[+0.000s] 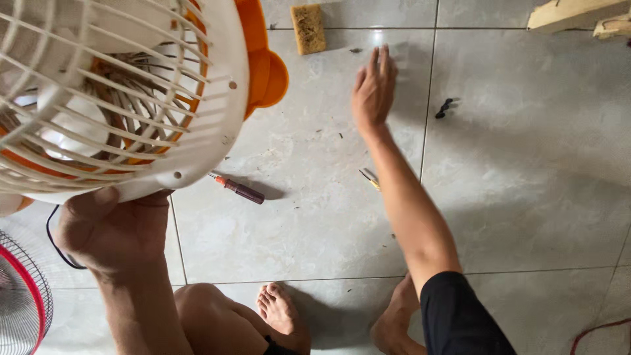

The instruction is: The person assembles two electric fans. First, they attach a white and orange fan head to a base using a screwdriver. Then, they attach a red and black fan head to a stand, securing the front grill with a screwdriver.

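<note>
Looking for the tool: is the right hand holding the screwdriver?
No: the right hand is open and empty above the floor tiles, while the screwdriver lies on the floor apart from it, near the fan.

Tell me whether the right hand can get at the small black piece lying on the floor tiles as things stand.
Probably yes. The right hand is open and holds nothing, stretched out over the floor, and the small black piece lies just to its right with only bare tile between them. The left hand grips the fan well away.
</note>
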